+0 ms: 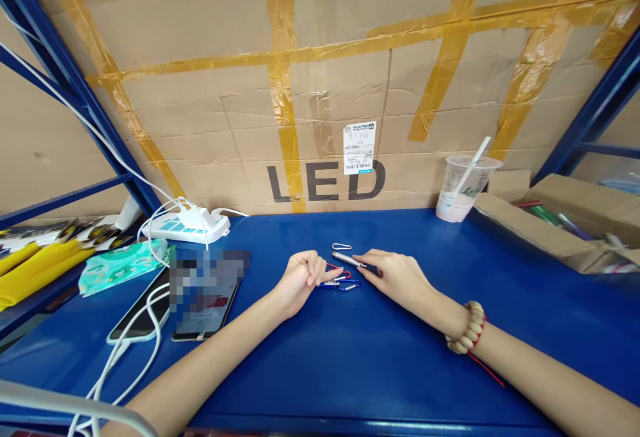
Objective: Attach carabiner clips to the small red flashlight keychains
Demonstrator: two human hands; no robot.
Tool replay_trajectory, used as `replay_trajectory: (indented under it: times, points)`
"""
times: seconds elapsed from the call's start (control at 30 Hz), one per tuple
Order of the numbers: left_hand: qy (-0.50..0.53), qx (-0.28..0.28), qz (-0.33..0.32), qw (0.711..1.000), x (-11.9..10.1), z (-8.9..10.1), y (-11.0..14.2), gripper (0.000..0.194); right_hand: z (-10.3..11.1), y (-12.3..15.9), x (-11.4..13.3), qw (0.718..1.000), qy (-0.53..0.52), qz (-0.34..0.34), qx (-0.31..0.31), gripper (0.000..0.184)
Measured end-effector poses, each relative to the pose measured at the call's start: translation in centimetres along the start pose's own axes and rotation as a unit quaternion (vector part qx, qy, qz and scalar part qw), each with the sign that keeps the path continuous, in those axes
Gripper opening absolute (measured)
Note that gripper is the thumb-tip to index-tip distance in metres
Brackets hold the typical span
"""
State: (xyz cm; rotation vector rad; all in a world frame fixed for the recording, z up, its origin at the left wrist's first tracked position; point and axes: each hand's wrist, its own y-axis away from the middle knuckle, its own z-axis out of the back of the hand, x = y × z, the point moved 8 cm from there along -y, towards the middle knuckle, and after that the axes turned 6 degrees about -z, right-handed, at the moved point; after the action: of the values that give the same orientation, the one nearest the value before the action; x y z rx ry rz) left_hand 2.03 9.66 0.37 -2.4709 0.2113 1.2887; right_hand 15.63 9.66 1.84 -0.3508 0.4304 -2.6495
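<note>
Both my hands rest on the blue table [380,357] near its middle. My left hand [300,278] is curled, its fingertips pinching a small blue keychain light [334,283] with a blue carabiner [349,285]. My right hand [393,274] pinches the end of a silver keychain light [346,259], whose silver carabiner [341,247] lies just behind it. A red carabiner [336,268] shows between the two lights. A beaded bracelet [469,336] is on my right wrist.
A taped cardboard sheet marked LED [325,90] stands behind. A plastic cup with a straw [463,190] and an open carton of pens [565,224] are at the right. Left: a power strip [187,224], two phones on white cables [145,317], a wipes pack [120,267].
</note>
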Motion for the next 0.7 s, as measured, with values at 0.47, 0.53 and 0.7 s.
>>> replay_trajectory:
  times: [0.47, 0.53, 0.7]
  points:
    - [-0.013, -0.045, 0.012, 0.999, -0.3, 0.1, 0.1, 0.027, 0.6, 0.1, 0.3, 0.998, -0.059, -0.019, 0.009, 0.024]
    - [-0.020, -0.043, 0.012, 0.999, -0.3, 0.0, 0.1, 0.027, 0.9, 0.1, 0.2, 0.997, -0.076, -0.028, -0.004, 0.024]
    - [-0.034, -0.044, 0.014, 0.998, -0.2, 0.0, 0.0, 0.027, 1.9, 0.2, -0.3, 0.985, -0.147, -0.055, -0.071, 0.028]
